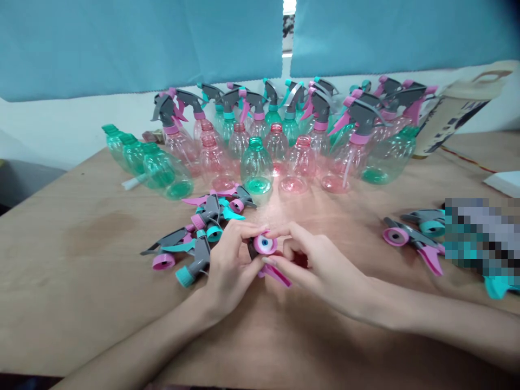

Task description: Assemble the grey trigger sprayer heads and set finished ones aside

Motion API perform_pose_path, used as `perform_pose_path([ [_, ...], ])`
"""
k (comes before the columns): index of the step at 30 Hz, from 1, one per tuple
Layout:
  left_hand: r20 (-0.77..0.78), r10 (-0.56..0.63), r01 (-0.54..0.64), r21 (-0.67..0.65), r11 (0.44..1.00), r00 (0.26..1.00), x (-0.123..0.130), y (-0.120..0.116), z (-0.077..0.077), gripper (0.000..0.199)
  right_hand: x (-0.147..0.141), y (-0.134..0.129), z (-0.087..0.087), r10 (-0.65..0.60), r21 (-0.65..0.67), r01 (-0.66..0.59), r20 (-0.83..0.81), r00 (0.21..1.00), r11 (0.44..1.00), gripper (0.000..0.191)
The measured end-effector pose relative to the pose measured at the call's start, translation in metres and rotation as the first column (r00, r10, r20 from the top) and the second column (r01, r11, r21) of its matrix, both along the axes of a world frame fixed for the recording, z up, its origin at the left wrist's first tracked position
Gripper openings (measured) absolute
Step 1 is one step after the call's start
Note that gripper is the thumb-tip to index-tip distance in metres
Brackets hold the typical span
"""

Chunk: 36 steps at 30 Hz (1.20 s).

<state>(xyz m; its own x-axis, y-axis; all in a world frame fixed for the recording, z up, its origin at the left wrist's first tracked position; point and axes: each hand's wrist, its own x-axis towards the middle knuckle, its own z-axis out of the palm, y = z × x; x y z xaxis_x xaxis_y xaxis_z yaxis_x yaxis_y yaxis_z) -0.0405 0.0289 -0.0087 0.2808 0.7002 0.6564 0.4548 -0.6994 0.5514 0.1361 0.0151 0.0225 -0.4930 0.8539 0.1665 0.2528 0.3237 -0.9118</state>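
Left hand (231,260) pinching grey-and-pink plastic spray head (265,244), fingers nearly closed; right hand (320,265) pinching its pink collar from the other side, also nearly closed. Spray head facing collar-up, sitting nearer the wearer than the clear green plastic bottle (257,168). Loose grey, pink and turquoise spray heads (203,254) lying left-front of that bottle.

We can make out dark lettering and marks on the side of the pale, lidded cup (453,116) at the right, but they are too blurred for us to read as any certain word.
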Motion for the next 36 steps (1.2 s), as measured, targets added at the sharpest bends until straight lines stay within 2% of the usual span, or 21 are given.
perform_pose_path([
  [6,-0.001,-0.003,0.003,-0.007,1.0,1.0,-0.001,-0.001,0.0,0.03,-0.003,-0.001,-0.011,-0.044,0.126,0.042,0.008,0.999,0.991,0.011],
  [10,-0.001,-0.003,0.003,0.02,1.0,1.0,0.0,-0.001,0.0,0.029,-0.004,-0.002,-0.013,-0.072,0.152,0.069,0.015,0.997,0.986,0.018],
  [15,0.0,0.006,-0.006,0.035,0.999,1.0,-0.001,0.0,-0.001,0.027,-0.003,-0.001,-0.012,-0.071,0.175,0.063,0.037,0.997,0.983,0.023],
  [22,0.002,-0.02,0.02,0.063,0.998,1.0,-0.002,0.001,0.0,0.024,0.002,0.008,-0.003,-0.006,0.235,-0.023,0.121,0.993,0.972,0.014],
  [25,0.0,-0.023,0.023,0.067,0.997,1.0,-0.002,0.001,-0.001,0.025,0.003,0.01,0.001,0.006,0.316,-0.062,0.177,0.984,0.947,0.01],
  [29,-0.016,-0.024,0.024,0.052,0.998,1.0,-0.003,0.002,-0.002,0.026,0.006,0.013,0.001,-0.042,0.426,-0.085,0.281,0.959,0.901,0.008],
  [33,-0.052,-0.025,0.025,0.005,1.0,0.998,-0.002,-0.001,0.0,0.032,0.007,0.015,-0.002,-0.071,0.508,-0.162,0.408,0.91,0.846,0.013],
  [36,-0.061,-0.046,0.045,-0.024,0.999,0.997,-0.001,-0.002,0.001,0.037,0.005,0.015,-0.004,-0.095,0.543,-0.179,0.438,0.894,0.82,0.017],
])
